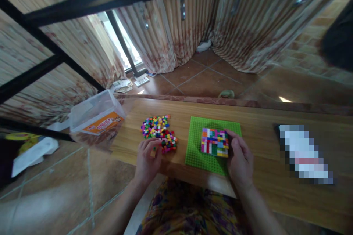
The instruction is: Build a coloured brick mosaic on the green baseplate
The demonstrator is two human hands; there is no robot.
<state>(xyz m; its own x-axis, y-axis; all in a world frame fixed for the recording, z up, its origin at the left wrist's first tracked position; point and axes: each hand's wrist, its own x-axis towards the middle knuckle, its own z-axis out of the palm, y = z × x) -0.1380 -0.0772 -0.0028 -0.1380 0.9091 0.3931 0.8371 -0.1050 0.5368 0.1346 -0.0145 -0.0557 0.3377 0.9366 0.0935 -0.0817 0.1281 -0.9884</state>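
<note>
My left hand is at the near edge of a pile of small multicoloured building bricks, fingers curled in. A small orange and green brick shows between its fingers, partly hidden. On a green studded baseplate sits a rectangular build of many-coloured bricks. My right hand grips that build by its right edge, the index finger at the far right corner and the thumb side hidden. Whether the build is pressed onto the plate or just resting over it, I cannot tell.
Everything lies on a long wooden table. A clear plastic box with an orange label stands at the left end. A dark-edged flat object, blurred out, lies at the right. Black metal bars cross above, before striped curtains.
</note>
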